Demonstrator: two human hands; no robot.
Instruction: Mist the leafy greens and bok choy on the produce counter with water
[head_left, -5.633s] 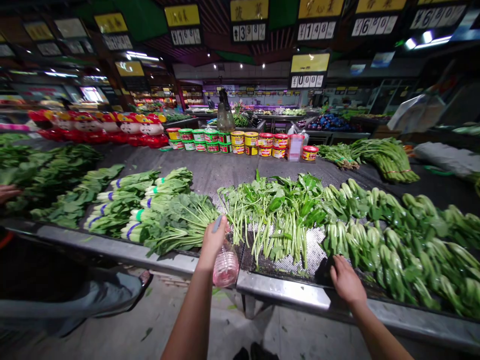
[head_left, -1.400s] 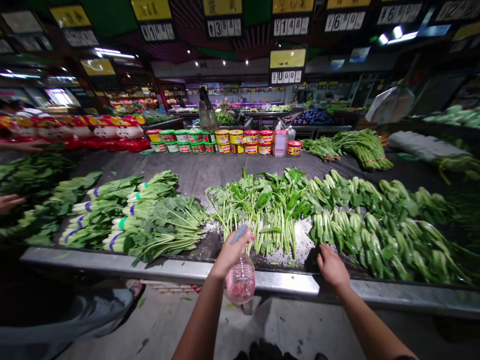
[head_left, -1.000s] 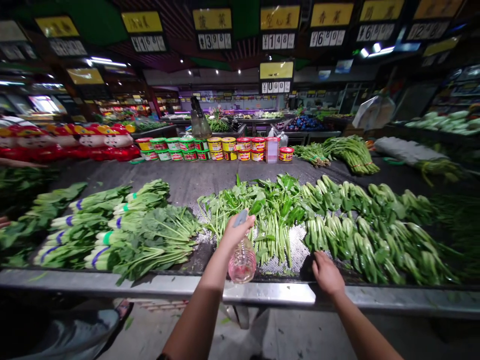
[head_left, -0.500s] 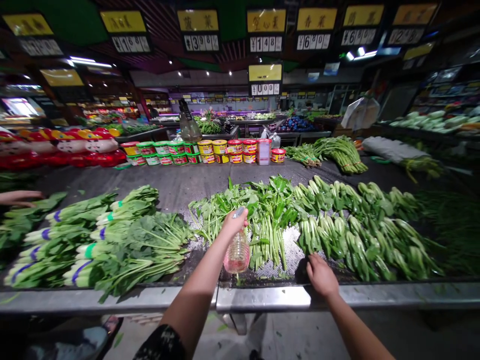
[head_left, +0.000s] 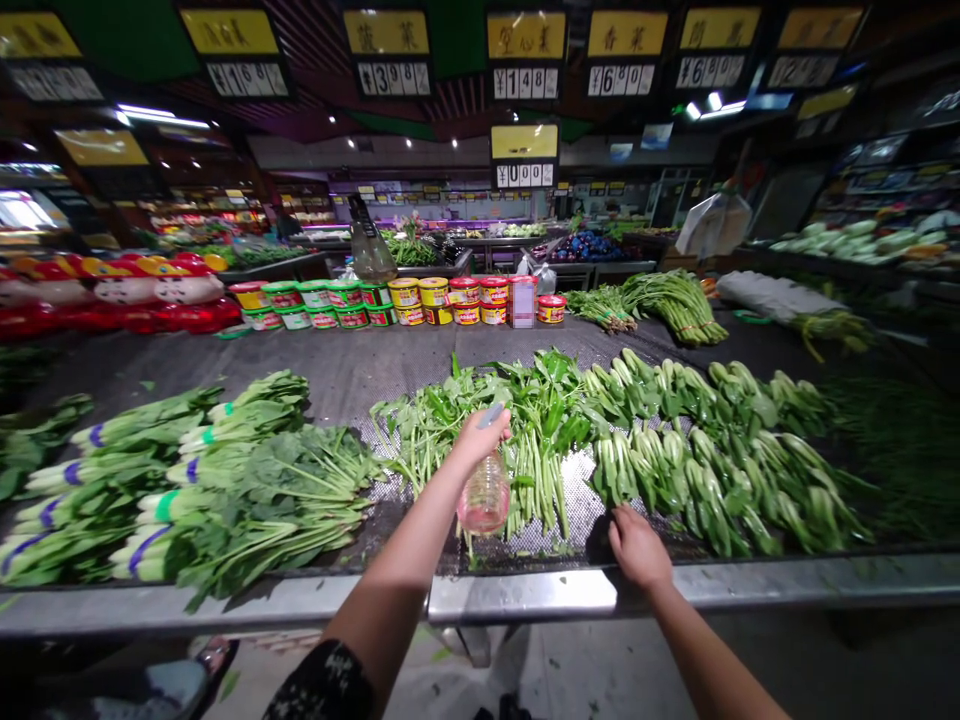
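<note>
A clear spray bottle with a pink lower part and a grey trigger head is gripped by my left hand, fingers wrapped round its neck. It hangs upright in front of the loose bunches of leafy water spinach. My right hand rests on the dark mat by the stand's front edge, holding nothing that I can see. Its fingers are bent downward and partly hidden. Just beyond it lie rows of wet bok choy. Left of the bottle are loose spinach-like greens.
Greens tied with purple and green bands lie on the left. A row of stacked tubs crosses the back beside red figures. A metal rim runs along the front. A person's foot shows below left.
Compared with the earlier frames, the view has swung right, so the stand sits further left. My left hand has carried the spray bottle rightward over the water spinach. My right hand keeps its place.
</note>
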